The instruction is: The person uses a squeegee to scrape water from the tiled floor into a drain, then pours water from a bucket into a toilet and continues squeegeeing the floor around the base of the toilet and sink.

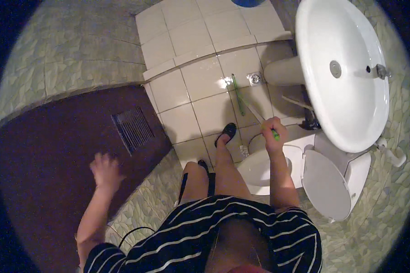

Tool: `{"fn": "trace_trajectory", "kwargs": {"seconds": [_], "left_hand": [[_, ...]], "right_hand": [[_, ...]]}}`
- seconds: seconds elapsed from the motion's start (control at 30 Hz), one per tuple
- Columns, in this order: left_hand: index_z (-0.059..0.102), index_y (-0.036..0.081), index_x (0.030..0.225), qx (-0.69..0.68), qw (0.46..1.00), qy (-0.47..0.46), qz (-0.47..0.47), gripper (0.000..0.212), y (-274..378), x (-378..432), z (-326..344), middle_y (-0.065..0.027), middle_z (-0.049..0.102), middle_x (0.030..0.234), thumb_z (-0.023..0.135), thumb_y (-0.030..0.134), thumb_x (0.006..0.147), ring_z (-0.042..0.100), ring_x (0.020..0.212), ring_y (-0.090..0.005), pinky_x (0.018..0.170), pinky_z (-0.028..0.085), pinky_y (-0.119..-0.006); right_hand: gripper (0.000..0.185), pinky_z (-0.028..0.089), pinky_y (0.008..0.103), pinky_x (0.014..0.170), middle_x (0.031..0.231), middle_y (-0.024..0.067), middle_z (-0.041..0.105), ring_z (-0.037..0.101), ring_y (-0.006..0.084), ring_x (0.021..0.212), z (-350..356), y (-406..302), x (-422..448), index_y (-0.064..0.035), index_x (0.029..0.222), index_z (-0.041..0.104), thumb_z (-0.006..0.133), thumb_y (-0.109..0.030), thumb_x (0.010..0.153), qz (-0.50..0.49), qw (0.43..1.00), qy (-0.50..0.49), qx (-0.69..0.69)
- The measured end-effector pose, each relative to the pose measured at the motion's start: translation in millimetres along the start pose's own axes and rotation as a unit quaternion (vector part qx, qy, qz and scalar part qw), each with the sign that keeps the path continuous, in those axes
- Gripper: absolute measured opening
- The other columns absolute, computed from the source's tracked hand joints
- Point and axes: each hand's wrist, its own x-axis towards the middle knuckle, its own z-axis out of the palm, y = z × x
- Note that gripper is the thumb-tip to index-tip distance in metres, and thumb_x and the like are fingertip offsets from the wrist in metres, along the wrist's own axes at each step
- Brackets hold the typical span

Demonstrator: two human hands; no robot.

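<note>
My right hand (274,133) is closed around the handle of a floor squeegee (254,112), whose green head lies on the tiled floor (205,112) near a square metal drain (255,78). Wet patches shine on the tiles beside the head. Away to the left, my left hand (106,170) hangs in the air over the dark brown door, fingers apart and slightly blurred, holding nothing. The white toilet bowl (256,170) with its raised lid (326,186) is beside my right forearm.
A white pedestal washbasin (345,78) stands at the right. A raised tiled sill (218,49) crosses the floor, with a blue container (248,2) beyond it. At the left is a brown door (65,136) with a vent grille (134,130). A black cable (136,229) loops near my left side.
</note>
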Motion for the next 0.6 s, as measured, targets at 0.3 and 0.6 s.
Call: {"fn": "trace_trajectory", "kwargs": {"seconds": [0.3, 0.6], "left_hand": [[0.054, 0.015, 0.121, 0.043, 0.979, -0.096, -0.173, 0.048, -134.4, -158.7, 158.2, -0.0164, 0.027, 0.147, 0.061, 0.036, 0.079, 0.016, 0.138, -0.0370, 0.106, 0.025, -0.054], [0.066, 0.017, 0.100, 0.143, 0.982, -0.024, -0.118, 0.023, -132.5, -190.2, 182.9, -0.0100, 0.050, 0.122, 0.053, 0.020, 0.082, 0.044, 0.114, -0.0284, 0.096, 0.032, -0.046]], "right_hand": [[0.012, 0.038, 0.0255, 0.057, 0.066, 0.0037, 0.049, 0.046, 0.0131, 0.060, 18.6, 0.2, 6.6, -0.0033, 0.066, 0.049, 0.057, -0.003, 0.075, 0.004, 1.000, -0.004, -0.026], [0.016, 0.037, 0.0248, 0.054, 0.062, 0.0033, 0.052, 0.046, 0.0113, 0.057, -0.6, 51.3, -7.0, -0.0043, 0.064, 0.048, 0.057, -0.008, 0.077, -0.054, 0.995, 0.077, -0.028]]}}
